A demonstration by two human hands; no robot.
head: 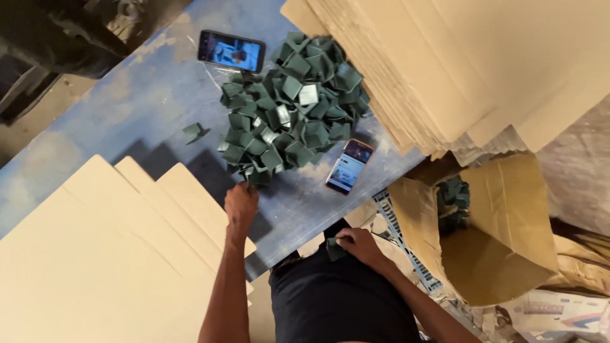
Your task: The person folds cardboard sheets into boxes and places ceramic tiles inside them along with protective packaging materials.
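Green pieces pile (289, 101) touches left hand (241, 206) fingers (240, 188).

Lit phone (230, 51) at far edge of blue table, lying landscape, dark frame, pale bluish screen. Second phone (349, 166) near right edge of table, just beside pile of green pieces, tilted, orange-red case, white and blue screen. Open brown cardboard box (508, 235) right of table, flaps up, dark green pieces inside. Printed white carton (559, 314) at bottom right, red and blue marks, possibly flattened.
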